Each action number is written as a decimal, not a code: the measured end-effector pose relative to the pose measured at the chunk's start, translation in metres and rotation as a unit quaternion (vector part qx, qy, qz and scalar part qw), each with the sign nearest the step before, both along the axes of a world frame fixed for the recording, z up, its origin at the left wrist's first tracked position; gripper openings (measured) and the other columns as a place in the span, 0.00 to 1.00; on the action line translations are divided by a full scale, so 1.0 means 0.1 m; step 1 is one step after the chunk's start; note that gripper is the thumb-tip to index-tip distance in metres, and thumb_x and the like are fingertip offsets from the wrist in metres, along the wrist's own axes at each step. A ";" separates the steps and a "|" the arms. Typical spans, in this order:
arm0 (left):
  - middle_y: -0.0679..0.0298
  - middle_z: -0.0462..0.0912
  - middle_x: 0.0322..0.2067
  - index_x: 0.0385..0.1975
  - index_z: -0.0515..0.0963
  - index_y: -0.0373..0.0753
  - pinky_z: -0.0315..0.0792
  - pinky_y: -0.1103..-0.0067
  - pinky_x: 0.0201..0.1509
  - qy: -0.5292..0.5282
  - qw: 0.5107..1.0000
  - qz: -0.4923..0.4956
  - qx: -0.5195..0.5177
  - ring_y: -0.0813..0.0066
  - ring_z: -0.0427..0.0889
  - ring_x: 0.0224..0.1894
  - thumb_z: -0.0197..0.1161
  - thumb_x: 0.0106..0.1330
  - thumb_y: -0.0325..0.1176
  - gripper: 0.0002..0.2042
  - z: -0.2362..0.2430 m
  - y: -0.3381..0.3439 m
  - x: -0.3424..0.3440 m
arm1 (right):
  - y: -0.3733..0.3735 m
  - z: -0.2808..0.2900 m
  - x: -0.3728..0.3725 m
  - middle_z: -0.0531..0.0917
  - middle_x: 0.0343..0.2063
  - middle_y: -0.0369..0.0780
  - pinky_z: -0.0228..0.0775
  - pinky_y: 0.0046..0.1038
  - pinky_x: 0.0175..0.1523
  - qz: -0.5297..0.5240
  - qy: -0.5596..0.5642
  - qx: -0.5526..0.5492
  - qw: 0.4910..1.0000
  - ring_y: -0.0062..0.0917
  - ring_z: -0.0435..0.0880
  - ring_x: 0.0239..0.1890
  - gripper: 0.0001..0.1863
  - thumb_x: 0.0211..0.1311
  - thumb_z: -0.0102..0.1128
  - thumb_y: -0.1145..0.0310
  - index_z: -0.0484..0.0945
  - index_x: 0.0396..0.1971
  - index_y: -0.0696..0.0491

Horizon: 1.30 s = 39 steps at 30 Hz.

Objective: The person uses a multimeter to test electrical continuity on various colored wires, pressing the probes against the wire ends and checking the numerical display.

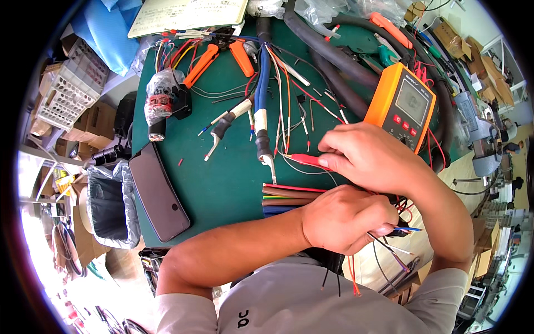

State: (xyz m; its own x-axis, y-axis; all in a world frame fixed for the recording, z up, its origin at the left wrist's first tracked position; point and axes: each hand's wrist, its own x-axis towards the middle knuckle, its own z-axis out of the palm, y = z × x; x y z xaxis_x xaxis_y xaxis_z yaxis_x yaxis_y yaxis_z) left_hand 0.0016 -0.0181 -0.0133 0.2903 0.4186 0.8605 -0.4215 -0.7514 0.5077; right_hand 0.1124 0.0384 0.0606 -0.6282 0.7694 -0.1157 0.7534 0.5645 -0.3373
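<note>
1. The red probe [305,160] lies on the green mat [222,178], its rear end pinched in the right hand [364,156]
2. The left hand [345,218] is clenched on a bundle of thin wires [389,245] at the mat's near edge, touching the right hand
3. Best to keep the bundle steady and the probe tip low, clear of the loose wires
4. The orange meter [401,106] sits just behind
5. A bin [108,209] left of the mat holds a dark liner; contents unclear
</note>
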 end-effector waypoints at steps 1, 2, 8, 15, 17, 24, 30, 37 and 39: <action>0.61 0.76 0.24 0.35 0.68 0.36 0.69 0.71 0.23 0.014 1.000 -0.005 0.007 0.62 0.75 0.20 0.58 0.59 0.21 0.08 0.00 0.00 -0.02 | 0.04 0.01 -0.04 0.80 0.27 0.45 0.71 0.35 0.35 -0.007 0.001 -0.014 1.000 0.39 0.80 0.31 0.11 0.59 0.61 0.66 0.78 0.31 0.59; 0.60 0.76 0.24 0.36 0.68 0.35 0.69 0.71 0.23 0.025 1.000 -0.007 0.014 0.62 0.74 0.20 0.58 0.61 0.21 0.07 -0.01 0.00 -0.03 | 0.08 0.03 -0.09 0.80 0.27 0.46 0.71 0.37 0.36 -0.013 -0.001 -0.028 1.000 0.41 0.80 0.31 0.11 0.59 0.61 0.65 0.77 0.30 0.59; 0.60 0.76 0.24 0.35 0.68 0.34 0.68 0.71 0.22 -0.011 1.000 -0.002 0.012 0.63 0.73 0.19 0.58 0.57 0.18 0.09 -0.06 0.00 0.02 | 0.09 0.06 -0.19 0.79 0.26 0.47 0.70 0.39 0.38 -0.010 -0.108 -0.090 0.990 0.43 0.78 0.31 0.16 0.56 0.63 0.60 0.76 0.29 0.61; 0.61 0.74 0.24 0.32 0.69 0.34 0.70 0.70 0.24 -0.013 1.000 0.008 -0.016 0.62 0.75 0.21 0.61 0.53 0.21 0.09 -0.03 0.00 0.03 | 0.07 0.17 -0.16 0.78 0.22 0.45 0.67 0.37 0.32 -0.048 -0.091 -0.156 0.982 0.40 0.77 0.26 0.16 0.59 0.61 0.60 0.73 0.26 0.59; 0.61 0.74 0.23 0.32 0.69 0.34 0.70 0.70 0.24 -0.017 1.000 0.014 -0.018 0.62 0.75 0.21 0.61 0.53 0.22 0.09 -0.04 0.02 0.02 | 0.09 0.25 -0.18 0.78 0.21 0.46 0.68 0.38 0.31 -0.063 -0.084 -0.190 0.976 0.42 0.78 0.25 0.18 0.61 0.59 0.58 0.73 0.26 0.60; 0.62 0.75 0.23 0.33 0.70 0.33 0.69 0.72 0.24 -0.022 0.999 -0.004 -0.032 0.65 0.74 0.20 0.58 0.59 0.19 0.06 -0.02 0.03 0.03 | 0.05 0.20 -0.15 0.79 0.21 0.51 0.69 0.42 0.34 -0.085 -0.018 -0.155 0.984 0.47 0.79 0.27 0.26 0.68 0.48 0.51 0.73 0.26 0.63; 0.62 0.75 0.23 0.33 0.70 0.34 0.70 0.72 0.24 -0.025 0.999 0.005 -0.029 0.65 0.75 0.20 0.58 0.59 0.19 0.06 -0.02 0.03 0.03 | 0.08 0.18 -0.19 0.78 0.19 0.53 0.69 0.44 0.34 -0.060 -0.106 -0.127 0.984 0.50 0.78 0.26 0.28 0.67 0.47 0.50 0.75 0.21 0.63; 0.60 0.74 0.24 0.34 0.69 0.34 0.71 0.70 0.28 -0.011 0.999 -0.011 -0.051 0.59 0.76 0.24 0.62 0.49 0.19 0.13 -0.02 0.01 0.02 | 0.09 0.18 -0.21 0.77 0.16 0.54 0.70 0.46 0.33 -0.057 -0.124 -0.115 0.984 0.51 0.78 0.24 0.30 0.67 0.47 0.50 0.76 0.16 0.63; 0.60 0.74 0.24 0.34 0.69 0.34 0.71 0.70 0.28 -0.012 0.999 -0.011 -0.050 0.59 0.76 0.24 0.62 0.49 0.19 0.13 -0.02 0.01 0.01 | 0.09 0.16 -0.21 0.77 0.17 0.54 0.70 0.46 0.33 -0.053 -0.122 -0.110 0.985 0.51 0.78 0.24 0.30 0.67 0.47 0.50 0.76 0.16 0.62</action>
